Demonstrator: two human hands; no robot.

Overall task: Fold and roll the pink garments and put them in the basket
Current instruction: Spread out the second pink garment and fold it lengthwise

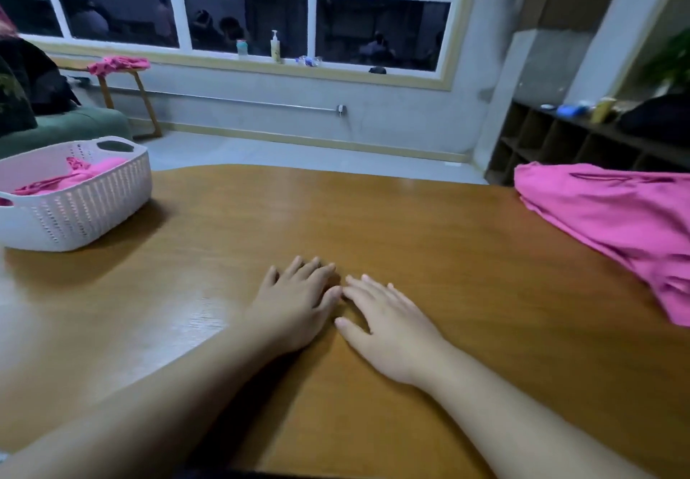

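Note:
My left hand and my right hand lie flat, palms down, side by side on the wooden table, fingers straight and holding nothing. A white woven basket stands at the table's left edge with pink garments inside it. A stack of pink garments lies at the table's right edge, well apart from both hands.
Another pink cloth lies on a small wooden stand by the window wall. A green sofa sits behind the basket. Dark cubby shelves stand at the back right. Bottles line the window sill.

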